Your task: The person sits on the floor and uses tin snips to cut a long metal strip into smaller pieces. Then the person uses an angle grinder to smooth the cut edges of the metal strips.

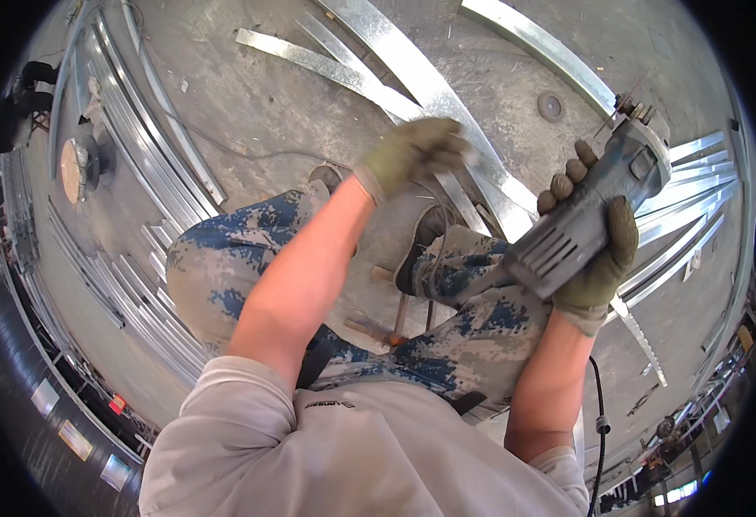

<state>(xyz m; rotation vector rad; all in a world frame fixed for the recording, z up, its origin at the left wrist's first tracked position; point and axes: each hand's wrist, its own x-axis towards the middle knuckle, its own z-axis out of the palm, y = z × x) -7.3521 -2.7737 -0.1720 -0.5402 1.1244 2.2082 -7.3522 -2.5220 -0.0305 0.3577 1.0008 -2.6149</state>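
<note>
My right hand (593, 267), in an olive-green work glove, grips the dark body of an angle grinder (567, 226). Its fingers wrap round the casing, and the metal gear head points up and to the right. Whether a disc is fitted there I cannot make out. My left hand (416, 155), gloved alike, hovers over the metal strips left of the grinder, apart from it. Its fingers are loosely stretched and a little blurred, with nothing plainly held. A round disc (550, 106) lies flat on the floor beyond the grinder.
Shiny galvanized metal strips (412, 65) cross on the concrete floor before my feet. More metal channels (141, 129) lie along the left, and others (688, 194) at the right. A hammer-like tool (398, 332) is between my legs. A black cable (600, 388) hangs beside my right arm.
</note>
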